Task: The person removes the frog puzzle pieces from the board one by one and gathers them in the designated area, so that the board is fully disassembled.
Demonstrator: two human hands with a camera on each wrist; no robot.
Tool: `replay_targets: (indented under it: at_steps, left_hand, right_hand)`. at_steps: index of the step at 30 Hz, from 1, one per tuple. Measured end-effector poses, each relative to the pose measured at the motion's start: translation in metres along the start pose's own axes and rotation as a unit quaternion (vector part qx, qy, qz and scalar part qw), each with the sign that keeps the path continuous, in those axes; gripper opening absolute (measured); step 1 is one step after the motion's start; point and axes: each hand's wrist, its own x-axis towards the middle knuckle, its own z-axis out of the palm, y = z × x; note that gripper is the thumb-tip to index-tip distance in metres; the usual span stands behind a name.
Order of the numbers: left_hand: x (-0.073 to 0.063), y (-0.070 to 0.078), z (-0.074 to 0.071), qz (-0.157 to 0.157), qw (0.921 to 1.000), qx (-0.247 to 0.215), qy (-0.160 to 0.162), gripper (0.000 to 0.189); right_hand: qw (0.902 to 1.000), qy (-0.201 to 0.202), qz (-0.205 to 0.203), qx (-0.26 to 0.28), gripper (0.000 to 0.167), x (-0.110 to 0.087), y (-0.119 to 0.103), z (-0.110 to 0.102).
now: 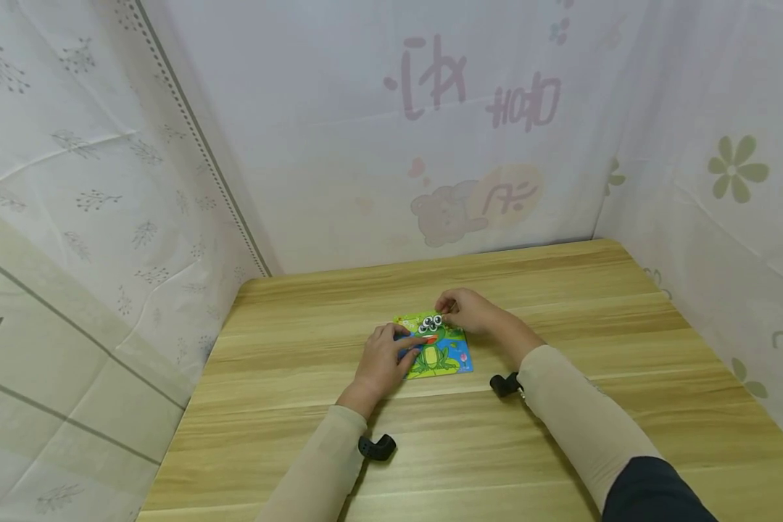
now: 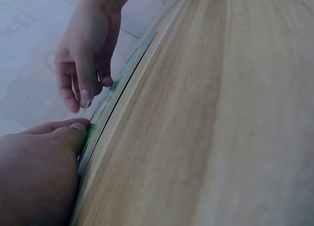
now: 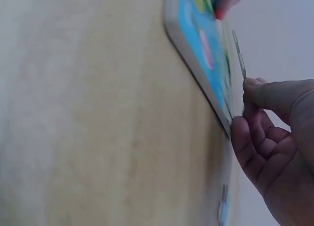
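Note:
A flat frog picture puzzle board (image 1: 455, 357) in green and blue lies on the table. My left hand (image 1: 383, 355) rests on its left side, index finger stretched across the frog's mouth and thumb lower down on the picture. Over the board's upper edge, my right hand (image 1: 471, 312) pinches a thin puzzle piece (image 1: 433, 320) bearing frog eyes. The right wrist view shows this puzzle piece (image 3: 239, 54) edge-on between thumb and fingertips, tilted up and apart from the board (image 3: 196, 71). In the left wrist view, the left thumb (image 2: 76, 130) touches the board's surface.
The wood-grain table (image 1: 287, 348) reaches back to a patterned white curtain (image 1: 339, 145). Black wrist cameras (image 1: 377, 447) sit on both sleeves. Low in the right wrist view is a small flat bluish thing (image 3: 223, 206), too cut off to identify.

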Motion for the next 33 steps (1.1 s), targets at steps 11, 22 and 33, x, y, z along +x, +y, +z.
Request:
replay_targets:
  at_steps: [11,22,33]
  left_hand:
    - [0.0,0.0,0.001,0.002,1.0,0.005,-0.001,0.031]
    - [-0.002,0.001,-0.001,-0.001,1.0,-0.001,-0.006,0.032]
    - [-0.001,0.002,0.0,-0.005,1.0,-0.003,-0.001,0.031]
  right_hand:
    - [0.9986,0.051,-0.008,0.006,0.011,-0.017,0.01,-0.016]
    - [0.9959,0.09,-0.003,0.002,0.01,-0.049,0.03,-0.036]
    - [0.9894,0.118,0.055,0.064,0.01,-0.082,0.056,-0.055]
